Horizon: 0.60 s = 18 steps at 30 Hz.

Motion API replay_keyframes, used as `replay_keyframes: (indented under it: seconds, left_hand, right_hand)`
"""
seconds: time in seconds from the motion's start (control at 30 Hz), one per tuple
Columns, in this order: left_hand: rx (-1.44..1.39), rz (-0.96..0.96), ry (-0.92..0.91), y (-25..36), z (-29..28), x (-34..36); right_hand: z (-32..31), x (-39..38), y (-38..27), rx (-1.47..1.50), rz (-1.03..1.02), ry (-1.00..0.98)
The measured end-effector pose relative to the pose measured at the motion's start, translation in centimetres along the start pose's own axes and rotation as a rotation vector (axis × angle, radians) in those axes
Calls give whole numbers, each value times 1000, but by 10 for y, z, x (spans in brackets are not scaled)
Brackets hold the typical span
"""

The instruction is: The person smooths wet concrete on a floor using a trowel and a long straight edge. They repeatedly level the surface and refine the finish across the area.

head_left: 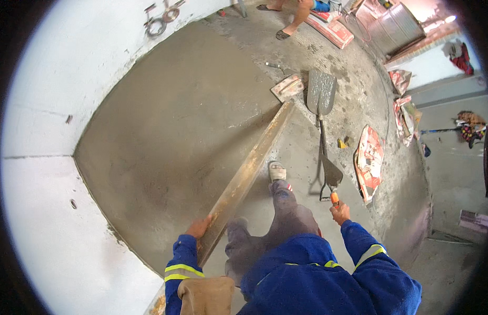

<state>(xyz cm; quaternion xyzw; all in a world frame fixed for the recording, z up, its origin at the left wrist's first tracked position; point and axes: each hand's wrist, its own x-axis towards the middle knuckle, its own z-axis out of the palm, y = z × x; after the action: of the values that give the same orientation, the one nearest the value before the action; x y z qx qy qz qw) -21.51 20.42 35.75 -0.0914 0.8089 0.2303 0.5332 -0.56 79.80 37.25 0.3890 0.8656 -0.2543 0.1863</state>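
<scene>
My left hand (199, 227) grips the near end of a long wooden straightedge board (249, 170), which slants away to the right along the edge of wet, grey mortar (175, 115). In my right hand (339, 213) is a pointed trowel (332, 173), held by its orange handle with the blade facing away from me. Just past that blade lies a shovel (322, 92), its dark shaft running back toward me, partly behind the trowel. A mortar-smeared plastering float (287, 87) rests near the board's far end, and another trowel (278, 67) lies beyond it.
White walls (49, 115) bound the mortar on the left. At right lie a torn cement bag (369, 160) and further bags (404, 118). Another person's legs (296, 21) show at the top, near a cement bag (332, 31) and a metal drum (396, 31). My sandalled foot (277, 171) stands beside the board.
</scene>
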Motion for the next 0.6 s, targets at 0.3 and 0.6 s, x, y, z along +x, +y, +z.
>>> replay_keyframes:
  seconds: [0.3, 0.6]
  left_hand:
    - [81, -126, -119, 170, -9, -153]
    - [253, 0, 320, 262, -38, -193]
  right_hand:
    - [-135, 62, 60, 280, 357, -89]
    - [-250, 267, 19, 584, 281, -85]
